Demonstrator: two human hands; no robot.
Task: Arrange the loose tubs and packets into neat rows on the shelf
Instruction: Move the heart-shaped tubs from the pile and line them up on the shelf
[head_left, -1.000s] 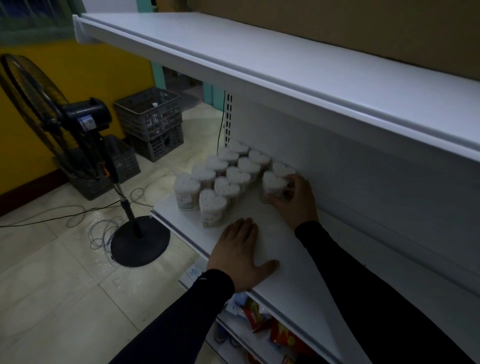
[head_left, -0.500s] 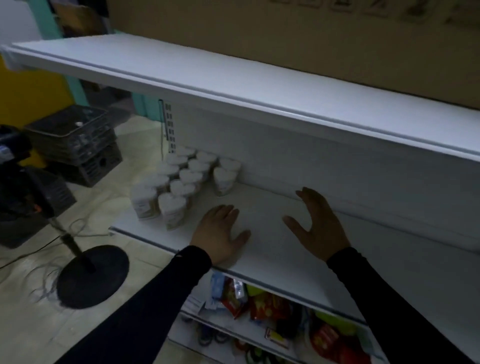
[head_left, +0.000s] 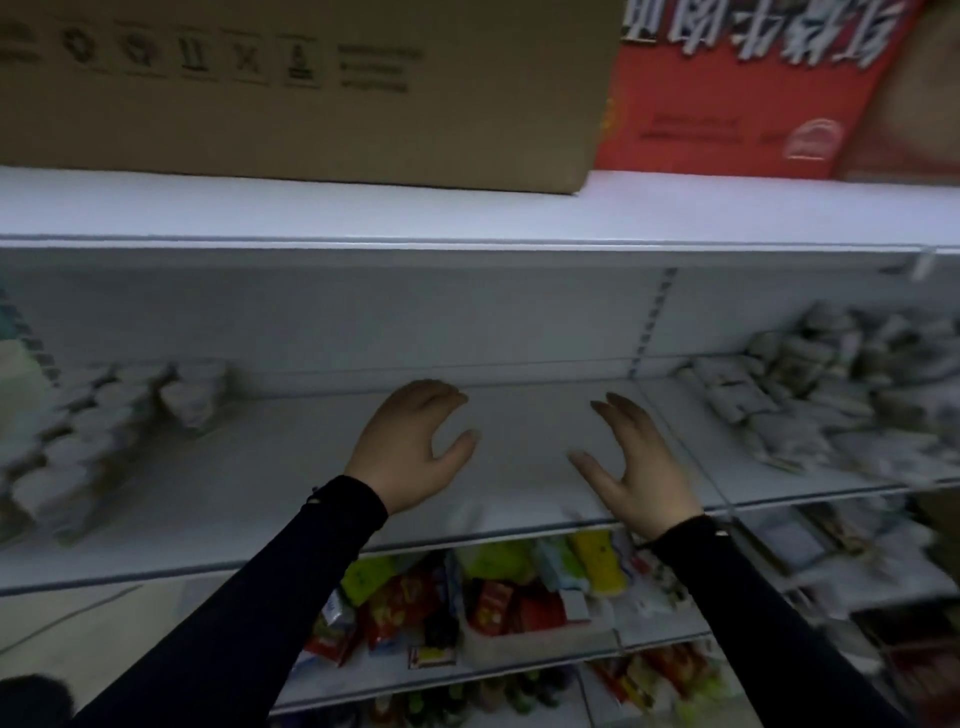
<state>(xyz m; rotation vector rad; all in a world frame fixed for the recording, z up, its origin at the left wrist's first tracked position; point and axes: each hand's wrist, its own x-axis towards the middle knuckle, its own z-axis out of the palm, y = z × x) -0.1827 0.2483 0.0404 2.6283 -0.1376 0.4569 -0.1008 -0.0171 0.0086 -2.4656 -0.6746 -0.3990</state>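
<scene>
The white shelf (head_left: 270, 483) runs across the middle of the view. Several white tubs (head_left: 98, 421) stand in rows at its left end, blurred by motion. A loose pile of pale packets (head_left: 810, 410) lies at the right end. My left hand (head_left: 410, 447) hovers over the bare middle of the shelf, fingers loosely curved, holding nothing. My right hand (head_left: 634, 462) is beside it, fingers spread and empty, nearer the packets.
A brown cardboard box (head_left: 301, 88) and a red printed carton (head_left: 769, 83) stand on the upper shelf (head_left: 467, 213). Colourful snack packets (head_left: 493, 592) fill the lower shelf. A slotted upright (head_left: 649, 322) divides the back panel.
The view has swung right, from the tubs towards the packet pile. My right hand has let go of a tub and both hands have moved right along the shelf, lifted and empty.
</scene>
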